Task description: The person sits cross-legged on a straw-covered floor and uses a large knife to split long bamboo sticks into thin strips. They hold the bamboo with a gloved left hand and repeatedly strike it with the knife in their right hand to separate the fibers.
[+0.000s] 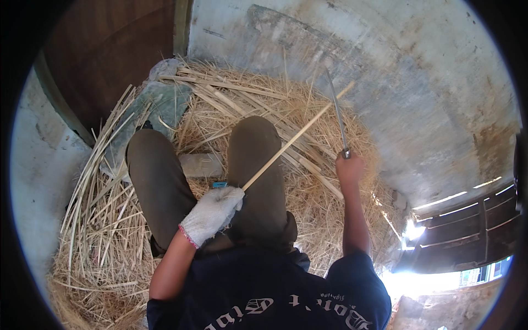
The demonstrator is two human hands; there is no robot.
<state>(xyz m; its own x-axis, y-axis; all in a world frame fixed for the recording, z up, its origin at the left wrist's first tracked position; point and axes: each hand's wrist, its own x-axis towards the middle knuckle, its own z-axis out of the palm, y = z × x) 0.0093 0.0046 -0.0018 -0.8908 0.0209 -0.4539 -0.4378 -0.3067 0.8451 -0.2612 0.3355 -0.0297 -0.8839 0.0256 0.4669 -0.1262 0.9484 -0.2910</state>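
White glove (204,221) fabric, likely worn against splinters, covers the left hand (213,213), its grip wrapped round the near end of a pale stick (297,138) slanting above the right knee (256,140), leaving its length exposed. The bare right hand (350,169) clasps a knife (337,113), whose blade crosses the stick's far part, contact unclear. Shavings (330,236) surround the legs; the wall (429,93) probably limits forward reach.

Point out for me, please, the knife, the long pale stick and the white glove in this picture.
Knife (340,123), head view: on its blade.
Long pale stick (297,137), head view: about midway along its length.
White glove (213,213), head view: on its back.
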